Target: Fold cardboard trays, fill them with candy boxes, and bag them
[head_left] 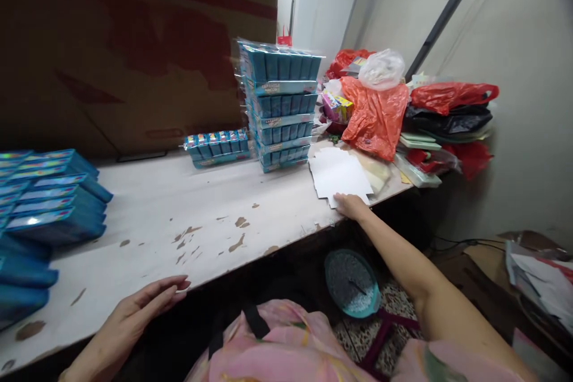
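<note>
At the right end of the table, my right hand [351, 205] grips the near edge of a flat white cardboard blank [339, 173] with notched, tabbed edges. The blank lies on top of other sheets, and the fingers beneath its edge are partly hidden. My left hand [145, 310] is at the front edge of the table with fingers stretched out and nothing seen in it. Beyond, a tall stack of blue display boxes [282, 107] in clear wrap stands at the back. One filled blue display box [219, 149] sits just left of that stack.
Blue boxes [58, 203] are piled at the table's left end. A large brown carton [134, 54] stands behind the white, chipped table [179, 203]. Red plastic bags [378, 113] and packets crowd the right end. Below the edge are a teal basin [351, 280] and a dark red stool frame [380, 334].
</note>
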Action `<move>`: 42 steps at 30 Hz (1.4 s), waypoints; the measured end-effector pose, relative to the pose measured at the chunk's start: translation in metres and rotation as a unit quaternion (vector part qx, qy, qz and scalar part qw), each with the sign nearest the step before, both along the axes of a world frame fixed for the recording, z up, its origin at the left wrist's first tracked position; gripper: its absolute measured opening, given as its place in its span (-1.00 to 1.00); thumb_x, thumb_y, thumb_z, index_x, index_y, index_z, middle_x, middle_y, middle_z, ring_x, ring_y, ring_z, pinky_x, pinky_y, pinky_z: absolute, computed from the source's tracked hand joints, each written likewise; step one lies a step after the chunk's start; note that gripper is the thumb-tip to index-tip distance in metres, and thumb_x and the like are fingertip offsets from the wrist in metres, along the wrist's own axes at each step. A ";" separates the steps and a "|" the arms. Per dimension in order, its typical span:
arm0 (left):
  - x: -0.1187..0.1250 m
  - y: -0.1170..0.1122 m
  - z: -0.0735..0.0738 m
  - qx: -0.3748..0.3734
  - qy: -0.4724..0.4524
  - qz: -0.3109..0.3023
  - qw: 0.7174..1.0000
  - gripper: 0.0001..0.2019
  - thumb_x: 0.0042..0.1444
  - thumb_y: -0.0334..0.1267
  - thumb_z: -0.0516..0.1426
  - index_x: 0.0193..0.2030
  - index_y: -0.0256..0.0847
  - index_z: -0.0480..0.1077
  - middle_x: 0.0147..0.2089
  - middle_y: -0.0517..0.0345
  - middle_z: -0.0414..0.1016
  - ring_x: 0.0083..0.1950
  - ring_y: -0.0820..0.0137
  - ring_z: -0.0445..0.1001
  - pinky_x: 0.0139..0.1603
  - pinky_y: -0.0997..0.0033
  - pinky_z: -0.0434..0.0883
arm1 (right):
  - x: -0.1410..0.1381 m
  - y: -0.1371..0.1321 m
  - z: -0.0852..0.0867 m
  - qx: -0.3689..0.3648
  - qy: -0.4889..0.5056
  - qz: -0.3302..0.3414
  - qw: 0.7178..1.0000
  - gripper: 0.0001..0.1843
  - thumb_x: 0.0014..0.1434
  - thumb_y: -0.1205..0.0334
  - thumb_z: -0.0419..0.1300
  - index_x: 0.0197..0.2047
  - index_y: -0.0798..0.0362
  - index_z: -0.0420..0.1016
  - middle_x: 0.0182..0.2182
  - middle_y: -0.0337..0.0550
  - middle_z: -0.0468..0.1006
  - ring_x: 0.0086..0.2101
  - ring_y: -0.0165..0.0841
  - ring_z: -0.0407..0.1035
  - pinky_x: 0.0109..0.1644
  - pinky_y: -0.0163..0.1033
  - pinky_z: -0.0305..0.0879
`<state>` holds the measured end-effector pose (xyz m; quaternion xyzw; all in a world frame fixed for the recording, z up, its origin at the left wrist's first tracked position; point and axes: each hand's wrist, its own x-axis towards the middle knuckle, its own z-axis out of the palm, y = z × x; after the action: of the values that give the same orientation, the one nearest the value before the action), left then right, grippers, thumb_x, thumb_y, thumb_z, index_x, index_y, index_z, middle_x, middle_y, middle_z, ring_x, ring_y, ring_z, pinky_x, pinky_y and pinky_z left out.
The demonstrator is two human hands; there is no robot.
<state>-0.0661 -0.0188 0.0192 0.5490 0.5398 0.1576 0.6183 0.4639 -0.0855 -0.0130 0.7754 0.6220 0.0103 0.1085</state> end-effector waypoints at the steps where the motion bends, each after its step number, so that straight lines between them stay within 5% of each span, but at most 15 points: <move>1: -0.006 -0.007 -0.007 -0.012 -0.012 0.005 1.000 -0.54 -0.15 0.01 0.18 -0.10 -0.15 0.41 -0.02 0.09 0.44 0.01 0.23 0.39 0.05 0.37 0.32 | -0.002 0.000 0.001 0.001 -0.007 -0.001 1.000 -0.70 0.17 0.19 -0.02 -0.04 0.06 0.31 -0.14 0.01 0.45 -0.18 -0.24 0.38 -0.17 -0.22 0.23; 8: -0.027 -0.029 -0.026 0.014 -0.011 0.005 1.000 -0.55 -0.07 0.02 0.13 -0.07 -0.18 0.38 -0.03 0.05 0.44 0.01 0.21 0.38 0.07 0.28 0.31 | -0.025 -0.020 0.041 0.074 -0.055 0.014 0.996 -0.71 0.23 0.29 -0.15 -0.19 0.13 0.37 -0.31 0.02 0.48 -0.24 -0.27 0.34 -0.26 -0.27 0.14; 12: -0.004 -0.041 -0.023 0.227 0.062 -0.035 0.971 -0.55 -0.01 -0.01 0.08 0.00 -0.16 0.32 0.02 0.04 0.39 0.05 0.19 0.34 0.10 0.17 0.27 | -0.108 -0.044 0.055 0.251 -0.043 0.149 0.956 -0.75 0.21 0.34 -0.12 -0.22 0.12 0.37 -0.44 -0.08 0.42 -0.34 -0.32 0.27 -0.27 -0.25 0.08; 15: 0.015 -0.049 -0.023 0.481 0.140 -0.002 0.865 -0.35 -0.06 -0.03 0.14 0.19 -0.13 0.09 0.20 0.00 0.16 0.18 0.15 0.17 0.16 0.08 0.17 | -0.201 -0.044 0.040 0.294 0.023 0.276 0.915 -0.80 0.16 0.40 -0.07 -0.20 0.13 0.34 -0.50 -0.14 0.37 -0.44 -0.35 0.22 -0.33 -0.24 0.04; 18: 0.017 -0.044 -0.035 0.610 0.221 -0.031 0.760 -0.27 -0.08 -0.07 0.18 0.22 -0.16 0.02 0.25 -0.06 0.07 0.25 0.12 0.04 0.20 0.04 0.07 | -0.286 -0.023 0.013 0.261 0.100 0.359 0.891 -0.87 0.14 0.40 -0.04 -0.31 0.10 0.31 -0.52 -0.16 0.34 -0.47 -0.35 0.20 -0.39 -0.23 0.01; 20: 0.008 -0.037 -0.050 0.608 0.268 -0.093 0.741 -0.46 0.02 -0.15 0.11 0.17 -0.12 0.14 0.20 -0.03 0.17 0.23 0.16 0.08 0.18 0.04 0.08 | -0.324 -0.005 -0.005 0.234 0.137 0.399 0.876 -0.88 0.14 0.39 -0.04 -0.36 0.09 0.29 -0.50 -0.15 0.35 -0.46 -0.34 0.21 -0.40 -0.23 0.01; 23: -0.010 -0.027 -0.072 0.567 0.306 -0.131 0.754 -0.68 0.15 -0.27 -0.03 0.05 -0.06 0.27 0.10 0.07 0.33 0.15 0.26 0.22 0.13 0.06 0.11 | -0.350 0.015 -0.027 0.215 0.177 0.428 0.860 -0.85 0.16 0.37 -0.04 -0.39 0.08 0.30 -0.49 -0.16 0.37 -0.44 -0.35 0.22 -0.39 -0.24 0.02; 29: -0.016 -0.021 -0.089 0.561 0.276 -0.110 0.772 -0.53 0.05 -0.15 0.07 0.14 -0.10 0.18 0.18 0.00 0.21 0.21 0.20 0.12 0.15 0.06 0.12 | -0.347 0.033 -0.041 0.189 0.309 0.376 0.853 -0.79 0.18 0.22 0.01 -0.43 0.05 0.37 -0.49 -0.20 0.43 -0.40 -0.39 0.27 -0.33 -0.31 0.08; 34: -0.010 -0.017 -0.086 0.566 0.256 -0.038 0.783 -0.42 0.06 -0.24 0.03 0.24 -0.17 -0.02 0.27 -0.05 0.01 0.27 0.20 0.00 0.16 0.08 0.12 | -0.330 0.047 -0.020 0.191 0.469 0.297 0.810 -0.71 0.22 0.15 -0.05 -0.37 0.05 0.43 -0.47 -0.22 0.47 -0.43 -0.45 0.32 -0.33 -0.36 0.16; 38: -0.012 -0.014 -0.085 0.560 0.273 -0.087 0.778 -0.62 0.09 -0.34 -0.01 0.07 -0.05 0.26 0.17 0.06 0.22 0.21 0.25 0.14 0.10 0.10 0.18 | -0.271 0.021 0.010 0.283 0.313 0.330 0.844 -0.79 0.19 0.21 0.01 -0.32 0.06 0.44 -0.48 -0.14 0.44 -0.38 -0.38 0.29 -0.24 -0.26 0.15; 42: -0.019 -0.015 -0.083 0.563 0.293 -0.105 0.766 -0.68 0.09 -0.39 -0.03 -0.05 -0.06 0.36 0.06 0.06 0.36 0.12 0.27 0.25 0.06 0.09 0.18 | -0.178 -0.018 0.005 0.272 0.193 0.354 0.874 -0.84 0.15 0.29 0.05 -0.23 0.01 0.43 -0.44 -0.13 0.47 -0.36 -0.37 0.29 -0.21 -0.22 0.16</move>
<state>-0.0855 -0.0337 -0.0634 0.8711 0.4486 0.1985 0.0229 0.2863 -0.1030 -0.0084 0.4890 0.8360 0.0664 -0.2398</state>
